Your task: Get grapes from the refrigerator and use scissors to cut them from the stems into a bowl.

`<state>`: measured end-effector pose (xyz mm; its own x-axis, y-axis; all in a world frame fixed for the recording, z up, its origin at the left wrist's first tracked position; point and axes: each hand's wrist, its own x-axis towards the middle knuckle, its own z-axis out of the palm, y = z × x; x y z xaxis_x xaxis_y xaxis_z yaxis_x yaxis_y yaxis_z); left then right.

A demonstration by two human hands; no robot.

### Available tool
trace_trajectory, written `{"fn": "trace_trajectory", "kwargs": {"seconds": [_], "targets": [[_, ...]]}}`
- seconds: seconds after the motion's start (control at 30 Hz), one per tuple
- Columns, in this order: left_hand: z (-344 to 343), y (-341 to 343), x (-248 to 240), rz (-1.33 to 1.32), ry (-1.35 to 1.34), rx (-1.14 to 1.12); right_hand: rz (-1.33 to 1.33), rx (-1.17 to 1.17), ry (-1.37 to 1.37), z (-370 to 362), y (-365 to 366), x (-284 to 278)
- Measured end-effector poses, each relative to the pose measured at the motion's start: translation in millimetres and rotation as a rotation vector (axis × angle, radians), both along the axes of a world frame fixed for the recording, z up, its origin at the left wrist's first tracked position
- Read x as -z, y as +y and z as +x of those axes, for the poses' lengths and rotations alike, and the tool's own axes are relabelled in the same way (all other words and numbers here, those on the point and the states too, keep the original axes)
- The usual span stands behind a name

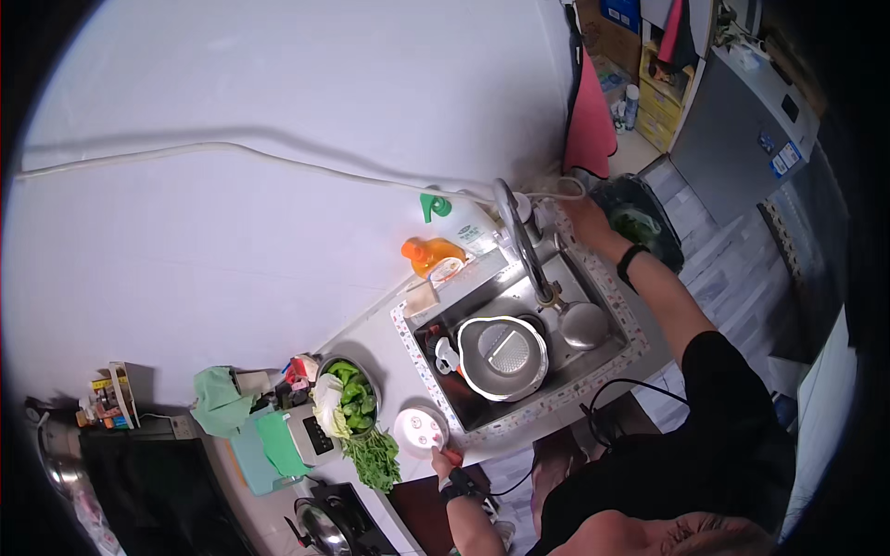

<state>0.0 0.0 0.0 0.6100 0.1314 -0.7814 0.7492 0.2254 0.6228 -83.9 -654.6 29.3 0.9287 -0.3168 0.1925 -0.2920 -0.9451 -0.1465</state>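
My left hand is at the counter's front edge, its fingers closed at the near rim of a small white bowl with reddish markings inside. A red-orange thing shows beside those fingers, too small to name. Across the sink, my right arm reaches to the back right corner, and my right hand is near the counter edge behind the faucet; its fingertips are blurred. In the steel sink sits a white-rimmed basin with a perforated metal piece inside. A round metal lid or ladle-like piece lies beside it.
An orange bottle and a white green-pump bottle stand behind the sink. Left are a bowl of green peppers, leafy greens and a stove. A dark bin stands on the right floor.
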Motion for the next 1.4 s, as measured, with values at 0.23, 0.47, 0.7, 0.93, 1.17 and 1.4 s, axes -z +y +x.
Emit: {"fn": "trace_trajectory", "kwargs": {"seconds": [0.23, 0.47, 0.7, 0.93, 1.17, 1.4], "targets": [[-20.6, -10.0, -18.4, 0.485, -0.217, 0.129, 0.348, 0.282, -0.268, -31.7, 20.3, -2.4], [-39.9, -89.2, -79.9, 1.310, -0.346, 0.208, 0.302, -0.399, 0.010, -154.0, 90.9, -0.5], [-72.3, -127.8, -62.7, 0.970, -0.999, 0.640, 0.476, -0.614, 0.175, -268.3, 153.8, -31.3], [-83.3, -141.7, -27.2, 1.128, -1.125, 0.841, 0.235, -0.940, 0.185, -238.2, 158.7, -18.0], [-88.0, -146.3, -14.4, 1.244, -1.094, 0.850, 0.271, -1.223, 0.128, -138.0, 247.0, -14.5], [-88.7, -144.6, -15.7, 1.196, -1.047, 0.843, 0.321, -1.300, 0.022, -70.0, 332.3, 3.8]]}}
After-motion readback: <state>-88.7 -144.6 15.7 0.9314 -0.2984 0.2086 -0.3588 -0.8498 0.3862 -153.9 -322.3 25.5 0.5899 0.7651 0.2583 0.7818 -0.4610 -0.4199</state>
